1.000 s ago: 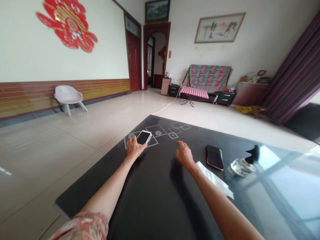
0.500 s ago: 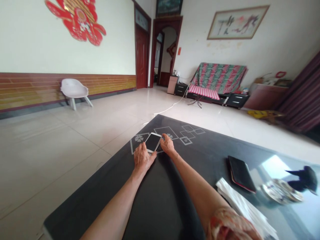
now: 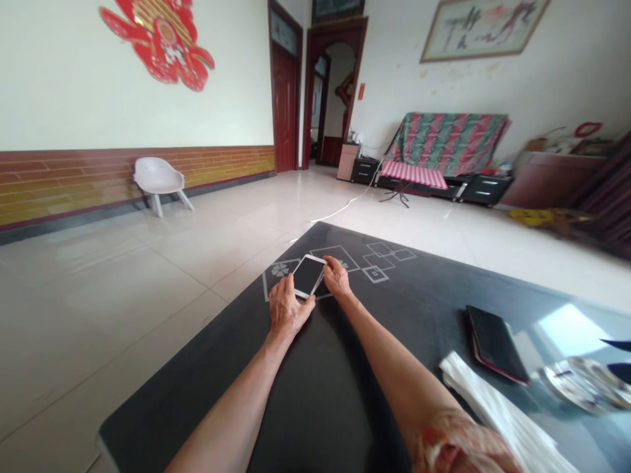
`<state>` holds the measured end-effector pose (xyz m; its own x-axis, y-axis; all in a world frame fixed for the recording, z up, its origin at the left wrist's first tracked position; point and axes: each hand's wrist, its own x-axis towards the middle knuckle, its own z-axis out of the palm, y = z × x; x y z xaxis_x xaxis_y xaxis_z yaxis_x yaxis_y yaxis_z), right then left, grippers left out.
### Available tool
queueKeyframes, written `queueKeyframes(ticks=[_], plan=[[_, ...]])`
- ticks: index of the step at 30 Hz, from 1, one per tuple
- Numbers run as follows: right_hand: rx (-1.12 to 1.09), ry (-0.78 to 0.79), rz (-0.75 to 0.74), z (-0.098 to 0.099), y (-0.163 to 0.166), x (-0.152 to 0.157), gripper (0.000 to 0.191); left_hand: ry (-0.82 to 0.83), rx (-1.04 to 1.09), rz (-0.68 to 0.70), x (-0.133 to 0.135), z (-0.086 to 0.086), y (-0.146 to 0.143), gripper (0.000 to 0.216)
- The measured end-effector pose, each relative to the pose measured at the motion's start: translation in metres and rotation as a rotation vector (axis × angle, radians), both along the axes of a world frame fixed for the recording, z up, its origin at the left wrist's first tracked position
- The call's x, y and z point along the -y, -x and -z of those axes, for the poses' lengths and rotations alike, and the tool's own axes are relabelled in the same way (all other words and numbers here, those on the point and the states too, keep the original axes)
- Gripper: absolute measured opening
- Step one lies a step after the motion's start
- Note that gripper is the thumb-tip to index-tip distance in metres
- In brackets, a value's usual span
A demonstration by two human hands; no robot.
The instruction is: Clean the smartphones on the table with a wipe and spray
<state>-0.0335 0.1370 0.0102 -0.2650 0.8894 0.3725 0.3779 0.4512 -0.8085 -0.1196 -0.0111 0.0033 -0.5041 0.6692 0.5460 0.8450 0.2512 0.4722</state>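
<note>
A white phone (image 3: 308, 275) with a dark screen is held just above the far left part of a black glass table (image 3: 315, 394). My left hand (image 3: 284, 310) grips its near left edge, fingers curled under it. My right hand (image 3: 337, 278) pinches its right side, fingers closed on the edge. Both arms stretch forward over the tabletop.
A black wallet-like case (image 3: 495, 341), a folded white paper (image 3: 497, 414) and a glass ashtray (image 3: 586, 384) lie on the table's right. A white cable (image 3: 340, 209) runs across the tiled floor. A small white chair (image 3: 158, 180) and a covered sofa (image 3: 444, 144) stand by the walls.
My right hand moved left from the table's middle and took the phone's right side. The view shifted left, so the case and ashtray slid right.
</note>
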Motion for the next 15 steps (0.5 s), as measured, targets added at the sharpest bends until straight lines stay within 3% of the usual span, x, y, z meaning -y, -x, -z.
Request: queueKeyframes(ticks=[5, 10, 12, 15], plan=[[0.011, -0.045, 0.102, -0.009, -0.041, 0.016, 0.037, -0.064, -0.069, 0.210, 0.004, -0.002, -0.002, 0.074], [0.145, -0.045, 0.209, -0.010, -0.110, 0.052, 0.036, 0.032, -0.117, 0.503, 0.009, -0.003, -0.009, 0.072], [0.207, -0.026, 0.242, -0.007, -0.133, 0.067, 0.036, 0.060, -0.149, 0.608, 0.011, -0.002, -0.018, 0.070], [0.290, -0.021, 0.287, -0.004, -0.158, 0.085, 0.035, 0.057, -0.155, 0.654, 0.019, 0.001, -0.041, 0.070]])
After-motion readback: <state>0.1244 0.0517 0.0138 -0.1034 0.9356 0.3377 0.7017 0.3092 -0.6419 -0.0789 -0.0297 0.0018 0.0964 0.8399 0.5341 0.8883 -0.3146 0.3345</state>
